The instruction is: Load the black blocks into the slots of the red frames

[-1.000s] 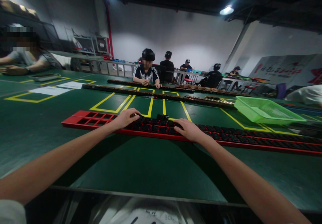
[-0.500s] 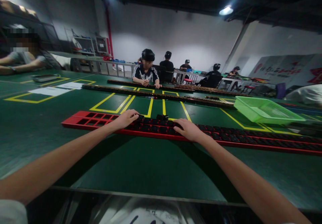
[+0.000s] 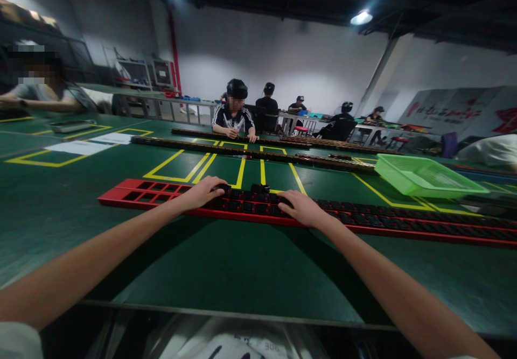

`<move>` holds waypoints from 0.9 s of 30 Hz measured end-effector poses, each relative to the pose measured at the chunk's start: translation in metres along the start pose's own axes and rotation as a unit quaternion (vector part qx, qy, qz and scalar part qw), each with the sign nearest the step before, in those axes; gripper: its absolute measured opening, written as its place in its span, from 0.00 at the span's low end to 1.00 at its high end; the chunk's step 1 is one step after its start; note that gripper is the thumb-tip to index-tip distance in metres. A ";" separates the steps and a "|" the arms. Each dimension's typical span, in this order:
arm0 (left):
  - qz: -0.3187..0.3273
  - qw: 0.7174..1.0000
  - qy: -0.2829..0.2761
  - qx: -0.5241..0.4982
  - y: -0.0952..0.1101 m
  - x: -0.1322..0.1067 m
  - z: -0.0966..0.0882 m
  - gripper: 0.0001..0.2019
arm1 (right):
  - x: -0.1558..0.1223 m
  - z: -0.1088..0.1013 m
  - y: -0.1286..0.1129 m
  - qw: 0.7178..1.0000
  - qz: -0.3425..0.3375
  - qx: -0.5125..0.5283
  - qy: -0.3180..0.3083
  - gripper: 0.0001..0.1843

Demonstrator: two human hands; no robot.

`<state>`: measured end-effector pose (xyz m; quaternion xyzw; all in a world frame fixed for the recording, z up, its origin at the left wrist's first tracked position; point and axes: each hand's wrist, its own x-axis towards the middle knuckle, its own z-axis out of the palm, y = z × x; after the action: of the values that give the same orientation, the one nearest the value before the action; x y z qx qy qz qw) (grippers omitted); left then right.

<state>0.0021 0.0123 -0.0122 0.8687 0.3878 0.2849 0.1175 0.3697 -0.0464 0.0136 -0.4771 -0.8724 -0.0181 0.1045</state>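
Red tray point(image 3: 119, 193): long axis left-right on green counter point(image 3: 226, 262), holding black parts point(image 3: 258, 206). Left grip point(image 3: 204, 192): on parts beside tray's empty left end, fingers curled, closure cannot be told. Right grip point(image 3: 301, 207): flat, fingers apart, on parts rightward along tray.

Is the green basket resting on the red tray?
No, the basket sits on the table behind the tray, apart from it.

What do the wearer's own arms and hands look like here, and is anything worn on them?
No gloves, rings or watch show on the left hand or right hand. The left forearm and right forearm are uncovered. A white sleeve edge shows at the left upper arm, in the bottom corner.
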 end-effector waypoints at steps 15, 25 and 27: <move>-0.004 0.999 -0.032 0.021 -0.015 -0.002 0.004 0.18 | 0.000 0.000 -0.002 1.000 -0.003 0.006 -0.001 0.23; 0.008 0.998 -0.038 0.050 -0.011 0.001 0.005 0.19 | 0.000 0.001 -0.001 1.000 -0.009 0.017 0.016 0.21; 0.023 0.998 -0.035 0.046 -0.010 0.001 0.005 0.18 | -0.001 0.001 -0.002 1.000 -0.012 0.020 0.017 0.21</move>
<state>-0.0007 0.0192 -0.0197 0.8915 0.3760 0.2385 0.0841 0.3683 -0.0479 0.0122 -0.4644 -0.8762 -0.0105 0.1285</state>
